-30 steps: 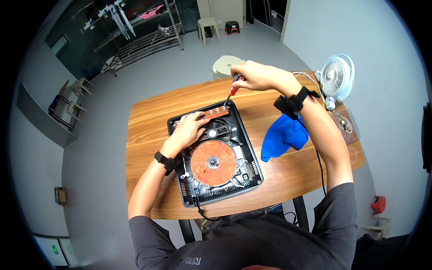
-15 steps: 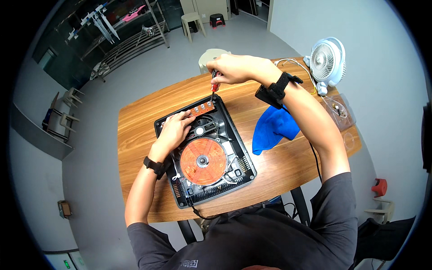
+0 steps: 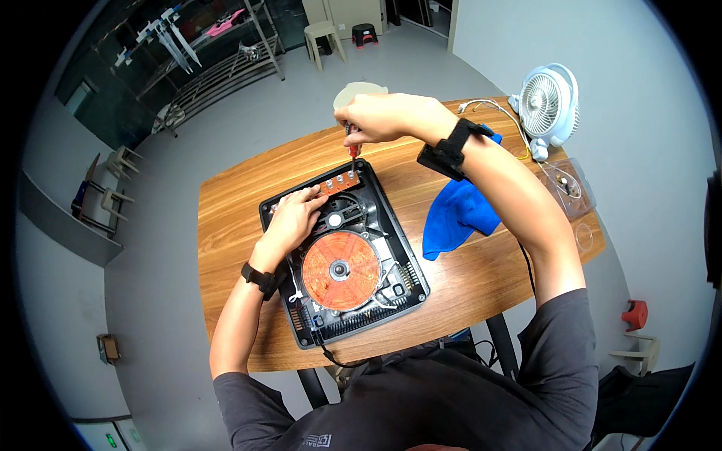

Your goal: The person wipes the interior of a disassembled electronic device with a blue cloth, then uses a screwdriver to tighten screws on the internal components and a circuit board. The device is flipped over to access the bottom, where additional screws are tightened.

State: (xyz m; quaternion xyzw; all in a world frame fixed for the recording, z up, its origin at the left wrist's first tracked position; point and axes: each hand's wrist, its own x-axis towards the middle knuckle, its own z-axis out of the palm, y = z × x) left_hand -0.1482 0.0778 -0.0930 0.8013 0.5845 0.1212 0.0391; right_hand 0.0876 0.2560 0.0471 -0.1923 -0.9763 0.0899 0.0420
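The narrow orange circuit board (image 3: pixel 340 183) lies inside the far end of an opened black housing (image 3: pixel 397 234), which rests slightly askew on the left part of the wooden surface (image 3: pixel 470 274). A red-handled screwdriver (image 3: pixel 353 150) stands nearly upright over the right end of the board, its tip pointing down; whether it sits in a screw is too small to tell. The right hand (image 3: pixel 380 118) reaches in from the right above it, fingers closed around the handle. The left hand (image 3: pixel 293 219) lies over the board's left part, its fingers loosely spread and touching it, gripping nothing. Nearer in the housing, a round orange coil (image 3: pixel 341 270) sits flat, with a small white disc (image 3: pixel 335 220) between it and the board. A black cord (image 3: pixel 327 353) leaves the near left corner. To the right of the housing lies a crumpled blue cloth (image 3: pixel 459 222), partly beneath the right forearm. At the far right stand a white fan (image 3: pixel 543 104) and, nearer, a clear tray (image 3: pixel 568 192) holding small parts.
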